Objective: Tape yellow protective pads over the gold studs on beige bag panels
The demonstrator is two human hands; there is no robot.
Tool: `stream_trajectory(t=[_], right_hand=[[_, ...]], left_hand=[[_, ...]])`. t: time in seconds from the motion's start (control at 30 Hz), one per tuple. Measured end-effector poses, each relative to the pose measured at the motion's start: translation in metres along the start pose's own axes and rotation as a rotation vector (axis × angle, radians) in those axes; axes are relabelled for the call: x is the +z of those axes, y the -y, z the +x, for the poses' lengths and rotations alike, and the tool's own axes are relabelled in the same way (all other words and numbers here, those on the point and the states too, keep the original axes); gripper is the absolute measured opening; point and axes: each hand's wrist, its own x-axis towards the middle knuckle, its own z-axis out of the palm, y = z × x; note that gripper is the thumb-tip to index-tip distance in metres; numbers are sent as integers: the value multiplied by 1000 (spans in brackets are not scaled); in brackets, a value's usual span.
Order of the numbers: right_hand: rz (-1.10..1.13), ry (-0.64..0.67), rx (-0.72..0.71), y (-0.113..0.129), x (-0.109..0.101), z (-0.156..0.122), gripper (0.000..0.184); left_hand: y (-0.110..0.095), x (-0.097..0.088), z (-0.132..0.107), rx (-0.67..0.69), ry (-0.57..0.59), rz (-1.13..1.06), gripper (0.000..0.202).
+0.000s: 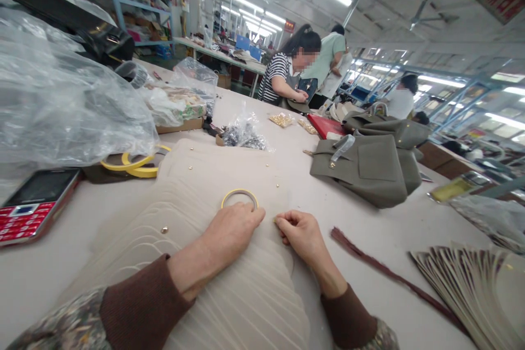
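Note:
My left hand [232,229] is closed around a roll of yellow tape [239,192], holding it above a fanned stack of beige panels [213,167]. A short gap to the right, the thumb and forefinger of my right hand [302,234] are pinched on a small bit of yellow tape [275,220]. Small metal studs show along the panels, one of them a gold stud [164,230] left of my left wrist. Both hands are over the stack, which covers the table in front of me.
More yellow tape rolls [139,167] and a red phone [36,205] lie left, below plastic wrapping [69,87]. Grey-green bags [361,167] stand right, with a dark red cord bundle [381,268] and fanned strips [463,284] nearer. A co-worker [283,74] sits across the table.

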Motion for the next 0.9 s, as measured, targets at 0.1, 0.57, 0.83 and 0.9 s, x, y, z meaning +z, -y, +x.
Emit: stream_trajectory(t=[0.1, 0.57, 0.83, 0.9], right_hand=[[-209, -52, -106, 0, 2, 1, 20], [-100, -62, -150, -10, -8, -9, 19], [-443, -157, -328, 0, 7, -5, 19], [-427, -107, -295, 3, 2, -6, 19]], left_hand=[[0, 1, 0, 2, 10, -11, 18], [4, 0, -2, 50, -19, -56, 20], [7, -3, -1, 60, -102, -163, 18], [8, -4, -1, 52, -164, -237, 18]])
